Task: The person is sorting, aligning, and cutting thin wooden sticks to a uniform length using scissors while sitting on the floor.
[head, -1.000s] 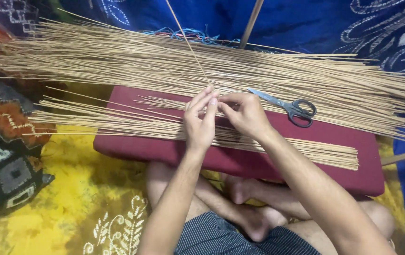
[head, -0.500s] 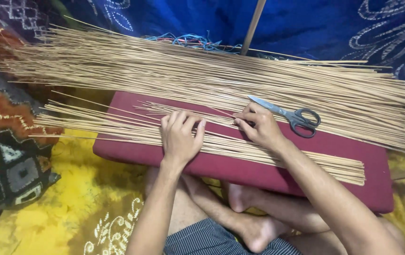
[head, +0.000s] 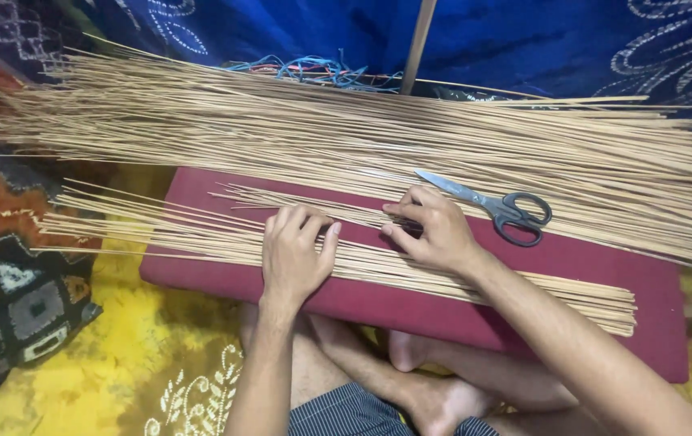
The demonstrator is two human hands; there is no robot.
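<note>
Lowered from the raised pinch, both hands are laid on thin tan sticks [head: 475, 278] across the maroon cushion [head: 572, 323]: left hand [head: 293, 254] spread flat, right hand [head: 434, 230] pinching one stick; the large pile [head: 281, 129] behind lies unsorted.

Bare maroon cushion [head: 580, 266] lies open at four o'clock of the right hand [head: 434, 234]. Scissors [head: 499, 208] block two o'clock; the big stick pile [head: 362, 137] bars twelve.

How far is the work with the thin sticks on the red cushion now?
Done, it seems: a flat row of thin sticks lies sorted across the red cushion. In hand: the left hand presses on that row, and the right hand fingers a few sticks. Left: the big pile of sticks behind, with scissors resting unused beside it.
</note>
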